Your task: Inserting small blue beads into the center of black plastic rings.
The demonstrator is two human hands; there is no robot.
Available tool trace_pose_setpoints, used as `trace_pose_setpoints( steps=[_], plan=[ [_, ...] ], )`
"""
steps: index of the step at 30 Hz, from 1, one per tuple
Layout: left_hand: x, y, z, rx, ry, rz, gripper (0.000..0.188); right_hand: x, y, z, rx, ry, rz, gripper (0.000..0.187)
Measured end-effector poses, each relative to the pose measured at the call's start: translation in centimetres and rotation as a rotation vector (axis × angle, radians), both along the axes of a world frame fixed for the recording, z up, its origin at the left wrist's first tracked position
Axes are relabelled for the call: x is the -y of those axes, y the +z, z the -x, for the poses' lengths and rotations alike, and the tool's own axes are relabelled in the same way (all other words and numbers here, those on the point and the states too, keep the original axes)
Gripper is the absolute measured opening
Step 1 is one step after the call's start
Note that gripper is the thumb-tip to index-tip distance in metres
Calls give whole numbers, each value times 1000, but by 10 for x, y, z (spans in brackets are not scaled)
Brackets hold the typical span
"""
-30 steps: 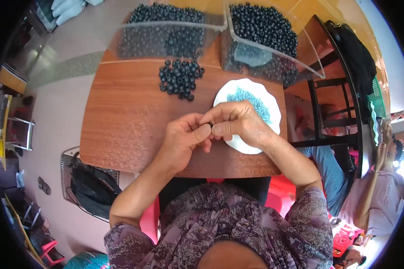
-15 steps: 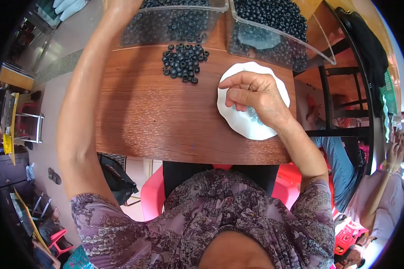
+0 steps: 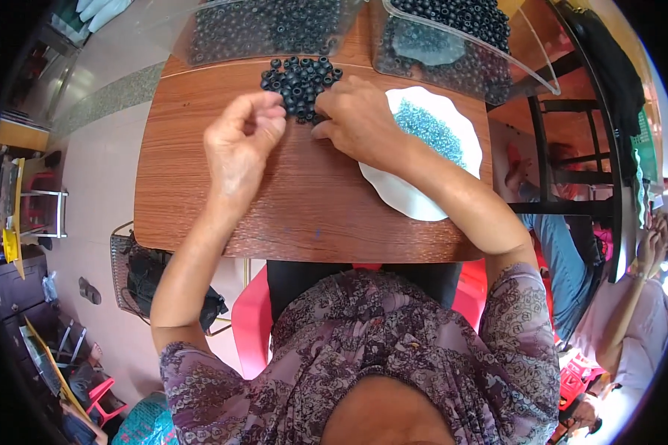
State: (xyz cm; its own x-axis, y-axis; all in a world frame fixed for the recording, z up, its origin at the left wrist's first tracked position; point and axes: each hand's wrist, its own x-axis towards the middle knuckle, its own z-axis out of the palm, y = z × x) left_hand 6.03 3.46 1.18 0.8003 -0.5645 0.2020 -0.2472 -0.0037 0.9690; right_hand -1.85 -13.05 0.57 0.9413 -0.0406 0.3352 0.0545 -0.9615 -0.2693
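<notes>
Now, by parts:
Pile: loose heap of small dark ring-shaped beads [image 3: 300, 83] on the brown wooden table [image 3: 200, 200], near its far edge.
Left hand [image 3: 241, 144]: palm down just left of the heap, fingers curled inward, tips pinched close together at the heap's lower left edge; whether a bead sits between them cannot be told.
Right hand [image 3: 360, 119]: just right of the heap, fingers bent, tips touching its lower right beads.
White plate [image 3: 412, 196]: under the right wrist, holding small blue-green beads [image 3: 430, 130].
Clear bins [image 3: 453, 52]: behind the heap, filled with more dark beads.
</notes>
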Motion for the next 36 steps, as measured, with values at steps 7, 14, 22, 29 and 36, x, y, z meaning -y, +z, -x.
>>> trace_pose_setpoints(
  steps=[7,14,22,29,36],
  plan=[
    [0,-14,14,-157,-66,121,21,-7,-4,-4,-38,-17,76,17],
    [4,-14,23,-679,-262,225,14,-10,19,29,90,56,-423,18],
    [14,-23,27,-1059,-399,393,16,-9,13,37,186,74,-714,25],
    [16,-24,28,-961,-409,475,14,-13,17,40,110,69,-896,25],
    [19,-12,37,-1055,-505,483,17,-20,17,42,281,63,-832,24]
  ],
)
